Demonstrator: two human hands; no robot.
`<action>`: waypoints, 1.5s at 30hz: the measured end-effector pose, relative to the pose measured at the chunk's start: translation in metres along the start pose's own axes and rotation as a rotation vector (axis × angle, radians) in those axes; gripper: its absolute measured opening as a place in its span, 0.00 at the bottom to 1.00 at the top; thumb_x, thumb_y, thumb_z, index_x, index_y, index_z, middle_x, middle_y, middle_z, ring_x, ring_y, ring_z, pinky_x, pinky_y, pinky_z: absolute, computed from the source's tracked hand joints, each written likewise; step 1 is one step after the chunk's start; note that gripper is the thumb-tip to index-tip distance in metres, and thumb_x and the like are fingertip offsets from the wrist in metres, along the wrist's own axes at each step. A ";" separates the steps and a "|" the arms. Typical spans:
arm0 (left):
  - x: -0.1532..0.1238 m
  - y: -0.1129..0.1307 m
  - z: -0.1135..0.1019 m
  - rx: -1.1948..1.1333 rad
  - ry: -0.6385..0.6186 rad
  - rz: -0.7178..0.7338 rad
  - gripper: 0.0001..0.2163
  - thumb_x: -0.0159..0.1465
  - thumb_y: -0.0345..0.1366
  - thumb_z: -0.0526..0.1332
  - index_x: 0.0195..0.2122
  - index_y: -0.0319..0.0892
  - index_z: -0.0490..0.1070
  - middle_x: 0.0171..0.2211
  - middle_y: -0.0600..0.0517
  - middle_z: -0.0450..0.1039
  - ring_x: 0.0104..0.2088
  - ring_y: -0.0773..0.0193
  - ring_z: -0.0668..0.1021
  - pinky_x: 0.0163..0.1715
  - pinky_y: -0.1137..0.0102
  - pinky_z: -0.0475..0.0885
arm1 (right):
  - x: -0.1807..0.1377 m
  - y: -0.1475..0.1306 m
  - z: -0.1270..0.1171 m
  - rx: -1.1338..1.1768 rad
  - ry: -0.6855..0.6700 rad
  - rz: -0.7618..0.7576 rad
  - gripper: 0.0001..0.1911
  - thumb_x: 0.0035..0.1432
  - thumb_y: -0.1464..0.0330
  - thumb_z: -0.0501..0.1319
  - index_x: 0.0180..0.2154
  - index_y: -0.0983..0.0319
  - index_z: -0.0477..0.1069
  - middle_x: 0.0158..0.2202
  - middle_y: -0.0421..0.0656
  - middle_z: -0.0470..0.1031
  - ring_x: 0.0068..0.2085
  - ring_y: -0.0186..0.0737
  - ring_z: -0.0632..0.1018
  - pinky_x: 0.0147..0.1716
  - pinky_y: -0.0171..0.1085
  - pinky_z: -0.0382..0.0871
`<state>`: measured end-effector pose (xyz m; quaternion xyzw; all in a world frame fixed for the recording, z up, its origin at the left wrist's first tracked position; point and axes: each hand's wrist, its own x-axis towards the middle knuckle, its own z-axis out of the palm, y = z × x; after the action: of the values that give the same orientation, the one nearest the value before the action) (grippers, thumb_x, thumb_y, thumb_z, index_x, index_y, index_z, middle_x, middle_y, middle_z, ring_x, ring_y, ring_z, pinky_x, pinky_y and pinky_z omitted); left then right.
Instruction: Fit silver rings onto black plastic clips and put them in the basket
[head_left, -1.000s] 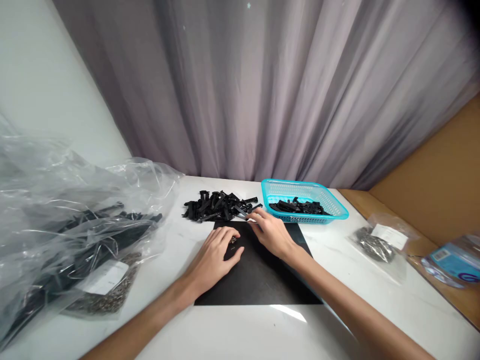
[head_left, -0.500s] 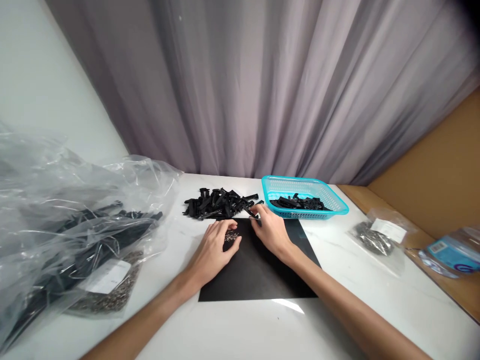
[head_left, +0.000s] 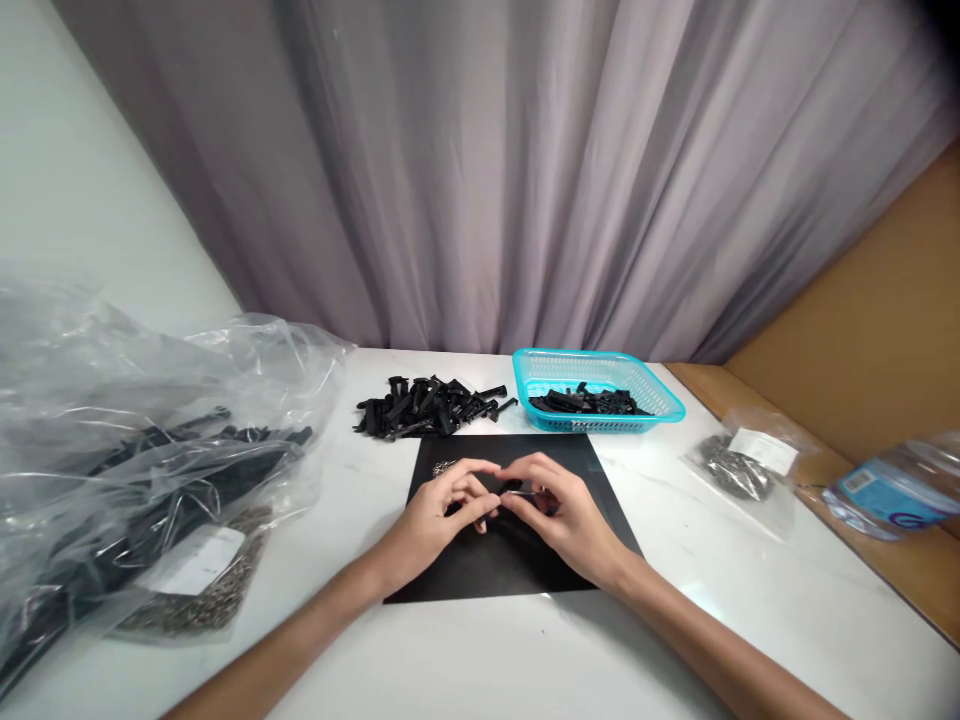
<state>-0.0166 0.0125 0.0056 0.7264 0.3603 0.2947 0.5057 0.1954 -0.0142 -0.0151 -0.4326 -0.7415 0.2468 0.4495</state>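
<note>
Over the black mat [head_left: 510, 570], my two hands meet at the fingertips. My right hand [head_left: 566, 510] is closed on a small black plastic piece [head_left: 511, 486], with a thin shiny strip beside it, mostly hidden by the fingers. My left hand [head_left: 442, 515] has its thumb and fingers pinched at the near end of that piece; what sits in the pinch is too small to make out. Small metal parts [head_left: 442, 467] lie on the mat just behind my left hand. A heap of black plastic pieces [head_left: 427, 405] lies beyond the mat.
A blue basket [head_left: 660, 410] with black pieces stands behind the mat, to the right. Large clear plastic bags [head_left: 180, 450] with black parts and a labelled bag of small metal parts [head_left: 202, 600] fill the left. A clear bag [head_left: 739, 470] and a bottle [head_left: 892, 495] lie right.
My right hand has drawn back from the heap's edge toward me, bringing a black piece. The left hand has moved off the metal parts and its fingertips now meet the right's.
</note>
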 end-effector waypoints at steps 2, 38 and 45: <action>0.002 -0.002 -0.001 -0.075 -0.010 -0.024 0.20 0.69 0.44 0.63 0.59 0.45 0.66 0.36 0.54 0.76 0.35 0.63 0.79 0.43 0.65 0.73 | 0.001 0.002 -0.006 -0.061 0.072 0.022 0.14 0.68 0.61 0.63 0.52 0.57 0.76 0.44 0.44 0.76 0.30 0.35 0.73 0.29 0.35 0.67; 0.004 -0.010 0.002 0.061 0.158 0.028 0.20 0.70 0.44 0.62 0.60 0.52 0.61 0.44 0.53 0.73 0.41 0.60 0.84 0.48 0.62 0.77 | -0.009 -0.003 -0.061 -0.526 -0.505 -0.039 0.18 0.71 0.69 0.58 0.59 0.55 0.74 0.51 0.48 0.68 0.46 0.44 0.78 0.48 0.46 0.77; 0.004 -0.007 0.002 0.100 0.166 0.025 0.20 0.69 0.45 0.62 0.61 0.51 0.61 0.44 0.51 0.74 0.42 0.58 0.85 0.51 0.59 0.77 | -0.010 -0.002 -0.042 -0.569 -0.388 -0.094 0.14 0.70 0.71 0.60 0.55 0.59 0.74 0.50 0.49 0.70 0.44 0.44 0.79 0.44 0.45 0.77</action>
<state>-0.0142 0.0166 -0.0010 0.7284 0.4062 0.3415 0.4334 0.2334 -0.0246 0.0023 -0.4513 -0.8713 0.0867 0.1725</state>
